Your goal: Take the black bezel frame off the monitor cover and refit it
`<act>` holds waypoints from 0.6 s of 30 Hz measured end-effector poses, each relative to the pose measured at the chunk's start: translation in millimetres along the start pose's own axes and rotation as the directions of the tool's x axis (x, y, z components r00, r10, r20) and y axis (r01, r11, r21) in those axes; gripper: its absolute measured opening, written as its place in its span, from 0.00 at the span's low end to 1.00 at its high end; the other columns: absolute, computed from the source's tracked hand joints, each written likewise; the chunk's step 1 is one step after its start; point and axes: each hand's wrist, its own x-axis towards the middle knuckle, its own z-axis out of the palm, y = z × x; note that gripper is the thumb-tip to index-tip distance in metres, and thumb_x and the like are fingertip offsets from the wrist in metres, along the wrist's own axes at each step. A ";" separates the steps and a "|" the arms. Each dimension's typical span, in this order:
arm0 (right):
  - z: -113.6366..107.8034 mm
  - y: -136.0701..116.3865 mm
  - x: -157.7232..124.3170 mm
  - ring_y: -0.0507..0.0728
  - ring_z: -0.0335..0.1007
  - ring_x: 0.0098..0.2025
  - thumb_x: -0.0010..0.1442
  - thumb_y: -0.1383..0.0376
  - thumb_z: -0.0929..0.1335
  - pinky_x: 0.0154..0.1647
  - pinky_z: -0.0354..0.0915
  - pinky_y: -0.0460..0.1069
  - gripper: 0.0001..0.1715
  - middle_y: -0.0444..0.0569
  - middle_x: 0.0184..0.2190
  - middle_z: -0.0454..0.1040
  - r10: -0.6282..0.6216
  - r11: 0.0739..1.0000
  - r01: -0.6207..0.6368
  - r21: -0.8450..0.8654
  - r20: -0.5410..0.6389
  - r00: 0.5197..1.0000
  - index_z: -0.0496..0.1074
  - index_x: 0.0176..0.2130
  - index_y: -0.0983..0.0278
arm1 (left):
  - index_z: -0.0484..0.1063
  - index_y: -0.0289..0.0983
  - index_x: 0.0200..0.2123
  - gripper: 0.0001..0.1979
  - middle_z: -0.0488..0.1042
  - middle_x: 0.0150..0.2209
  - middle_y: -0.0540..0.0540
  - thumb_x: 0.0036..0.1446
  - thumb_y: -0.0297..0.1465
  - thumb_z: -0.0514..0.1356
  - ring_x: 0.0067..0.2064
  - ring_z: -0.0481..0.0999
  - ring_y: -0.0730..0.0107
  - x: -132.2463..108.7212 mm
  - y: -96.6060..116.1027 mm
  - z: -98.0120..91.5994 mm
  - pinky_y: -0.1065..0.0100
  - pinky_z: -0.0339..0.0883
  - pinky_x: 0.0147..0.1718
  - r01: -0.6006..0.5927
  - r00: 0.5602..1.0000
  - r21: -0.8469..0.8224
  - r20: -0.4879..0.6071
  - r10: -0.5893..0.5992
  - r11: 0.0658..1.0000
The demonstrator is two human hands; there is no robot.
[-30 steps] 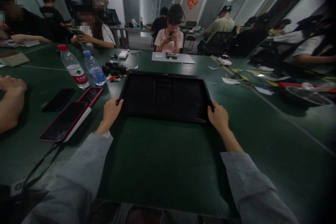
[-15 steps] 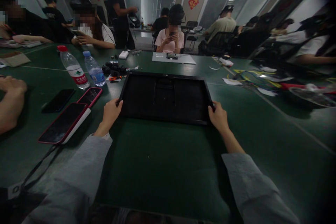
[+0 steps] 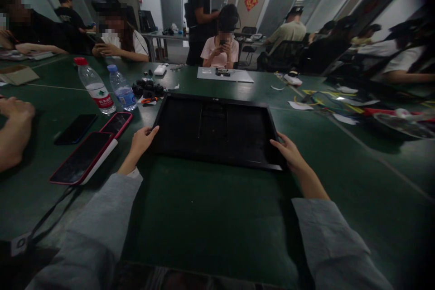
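A black monitor housing, shallow and rectangular with a raised rim, is in front of me over the green table. My left hand grips its left edge, thumb on the rim and fingers curled beneath. At the opposite edge my right hand has its thumb along the rim, with the other fingers mostly behind it. The near edge of the housing dips slightly to the right. A recessed panel shows in its middle. Whether its underside touches the table I cannot tell.
Left of the housing are a red-capped bottle, a blue-capped bottle, several phones and orange-handled pliers. Another person's hand rests at the far left. Cables and a bowl lie right.
The housing's near edge, mostly on the right, has come slightly towards me. My right hand's fingers have loosened a little along the rim. A standing person has moved right in the background.
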 end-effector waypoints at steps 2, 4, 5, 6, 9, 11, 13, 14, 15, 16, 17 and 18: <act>-0.6 -1.2 -2.1 0.67 0.83 0.40 0.55 0.48 0.76 0.44 0.81 0.63 0.45 0.53 0.43 0.84 -0.031 1.000 0.031 -0.003 0.008 0.999 0.69 0.67 0.57 | 0.82 0.37 0.42 0.26 0.85 0.46 0.37 0.67 0.53 0.57 0.48 0.82 0.52 -2.0 1.8 -0.6 0.62 0.71 0.45 -0.009 1.000 0.053 0.009 0.008 0.999; 0.8 -1.6 -2.8 0.67 0.83 0.42 0.54 0.47 0.77 0.46 0.81 0.64 0.48 0.53 0.45 0.84 -0.052 0.999 0.052 -0.008 -0.017 0.999 0.68 0.68 0.57 | 0.81 0.37 0.42 0.25 0.84 0.45 0.37 0.67 0.52 0.56 0.47 0.82 0.52 -5.0 5.0 -0.4 0.62 0.70 0.45 -0.018 1.000 0.112 0.002 0.018 0.993; 1.8 -1.6 -2.7 0.68 0.83 0.43 0.53 0.47 0.77 0.47 0.81 0.64 0.50 0.54 0.46 0.83 -0.053 0.999 0.052 -0.007 -0.031 0.998 0.68 0.68 0.58 | 0.81 0.38 0.41 0.25 0.84 0.45 0.37 0.67 0.52 0.56 0.47 0.82 0.52 -6.4 6.5 -0.1 0.62 0.70 0.45 -0.021 1.000 0.137 -0.001 0.021 0.990; 2.7 -1.4 -2.5 0.68 0.83 0.44 0.52 0.47 0.78 0.47 0.81 0.65 0.51 0.54 0.47 0.83 -0.049 0.999 0.049 -0.001 -0.043 0.998 0.67 0.69 0.58 | 0.81 0.38 0.41 0.25 0.84 0.44 0.37 0.68 0.52 0.56 0.46 0.82 0.52 -7.6 7.7 0.1 0.62 0.70 0.45 -0.022 1.000 0.154 -0.001 0.023 0.988; 3.8 -0.1 -1.6 0.68 0.83 0.45 0.49 0.49 0.79 0.49 0.80 0.65 0.54 0.54 0.48 0.84 -0.036 0.998 0.039 0.048 -0.062 0.997 0.67 0.70 0.58 | 0.81 0.38 0.40 0.26 0.84 0.43 0.37 0.67 0.54 0.55 0.45 0.82 0.51 -9.0 8.7 1.1 0.61 0.70 0.44 -0.029 1.000 0.157 0.007 0.028 0.987; 2.9 1.4 -1.0 0.67 0.83 0.46 0.48 0.50 0.80 0.52 0.80 0.65 0.54 0.53 0.48 0.84 -0.062 0.995 0.067 0.073 -0.074 0.995 0.68 0.69 0.58 | 0.81 0.38 0.41 0.27 0.84 0.44 0.37 0.67 0.54 0.55 0.46 0.82 0.51 -8.4 7.8 2.2 0.61 0.70 0.45 -0.037 0.999 0.134 0.007 0.037 0.990; 1.2 3.1 -0.6 0.67 0.83 0.47 0.47 0.51 0.80 0.54 0.79 0.65 0.53 0.52 0.47 0.84 -0.093 0.992 0.101 0.077 -0.099 0.991 0.70 0.68 0.58 | 0.82 0.38 0.43 0.27 0.85 0.45 0.38 0.69 0.53 0.54 0.48 0.82 0.51 -7.2 6.5 3.2 0.61 0.70 0.47 -0.042 0.999 0.100 -0.009 0.043 0.994; 0.1 3.9 -0.5 0.67 0.83 0.47 0.47 0.51 0.80 0.55 0.78 0.66 0.52 0.52 0.46 0.84 -0.098 0.991 0.107 0.077 -0.115 0.989 0.71 0.67 0.58 | 0.82 0.38 0.45 0.26 0.85 0.46 0.38 0.70 0.51 0.53 0.49 0.82 0.52 -6.5 5.6 3.4 0.61 0.71 0.48 -0.042 0.999 0.076 -0.024 0.044 0.996; -1.3 4.6 -0.5 0.68 0.83 0.47 0.46 0.52 0.80 0.56 0.77 0.67 0.52 0.52 0.46 0.84 -0.093 0.992 0.104 0.078 -0.133 0.987 0.71 0.67 0.59 | 0.82 0.38 0.48 0.25 0.85 0.47 0.38 0.70 0.49 0.53 0.49 0.82 0.53 -5.8 4.6 3.2 0.61 0.71 0.49 -0.042 0.998 0.052 -0.044 0.044 0.998; -3.0 5.0 -0.6 0.68 0.83 0.48 0.46 0.52 0.79 0.58 0.76 0.67 0.52 0.51 0.45 0.84 -0.079 0.992 0.093 0.081 -0.158 0.984 0.71 0.67 0.59 | 0.81 0.38 0.51 0.23 0.85 0.48 0.38 0.70 0.47 0.54 0.49 0.83 0.54 -5.0 3.2 2.5 0.61 0.71 0.50 -0.039 0.997 0.031 -0.068 0.041 0.999; -5.2 5.2 -1.0 0.68 0.83 0.48 0.45 0.53 0.79 0.59 0.75 0.68 0.52 0.51 0.46 0.84 -0.064 0.993 0.081 0.085 -0.185 0.981 0.71 0.67 0.59 | 0.80 0.38 0.54 0.21 0.85 0.48 0.39 0.69 0.44 0.55 0.49 0.83 0.55 -4.2 1.4 1.4 0.62 0.71 0.51 -0.033 0.995 0.017 -0.095 0.034 0.999; -7.9 5.1 -1.6 0.68 0.82 0.49 0.45 0.54 0.79 0.60 0.74 0.68 0.51 0.51 0.46 0.84 -0.053 0.993 0.073 0.090 -0.212 0.976 0.72 0.66 0.59 | 0.79 0.38 0.56 0.20 0.85 0.49 0.40 0.68 0.41 0.57 0.49 0.83 0.56 -3.4 -0.8 -0.3 0.61 0.71 0.51 -0.025 0.992 0.012 -0.122 0.026 1.000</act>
